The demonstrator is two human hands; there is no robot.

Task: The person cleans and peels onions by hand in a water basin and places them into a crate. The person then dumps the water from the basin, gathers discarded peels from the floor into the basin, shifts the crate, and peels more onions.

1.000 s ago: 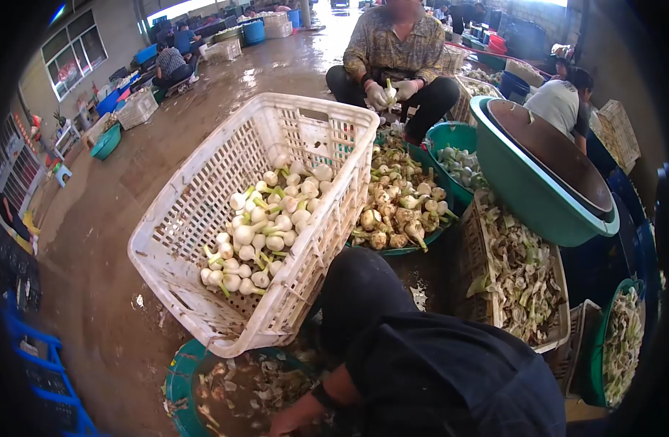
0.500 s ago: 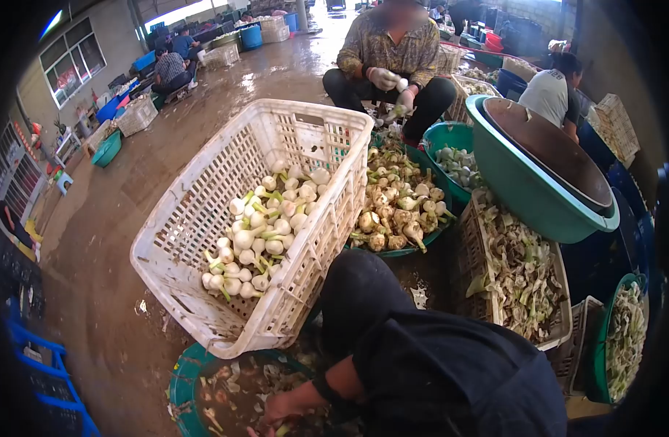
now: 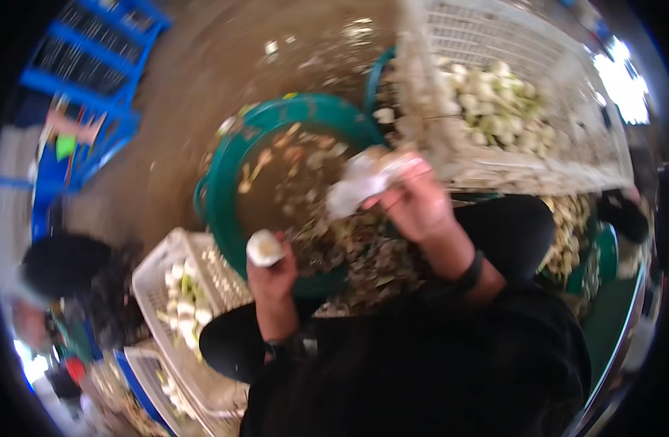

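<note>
My left hand point(image 3: 272, 280) is closed round a white garlic bulb point(image 3: 265, 249), held upright at the near left rim of a green tub point(image 3: 219, 193). Above the tub's right side, my right hand point(image 3: 418, 204) has its fingers bent round a crumpled white thing point(image 3: 356, 182). Motion blur hides what that is; it looks thin and loose. Brown water with peel and scraps point(image 3: 291, 182) fills the tub below both hands.
A white crate point(image 3: 458, 175) of garlic bulbs point(image 3: 498, 102) stands at the upper right. Another crate point(image 3: 149, 280) with bulbs sits by my left knee. More garlic point(image 3: 564, 233) lies beyond my right knee. Blue racks point(image 3: 94, 87) and a person point(image 3: 68, 269) are at the left.
My view has swung down and round, now over the tub. One hand was low in the tub earlier; now both hands are raised above it, holding things.
</note>
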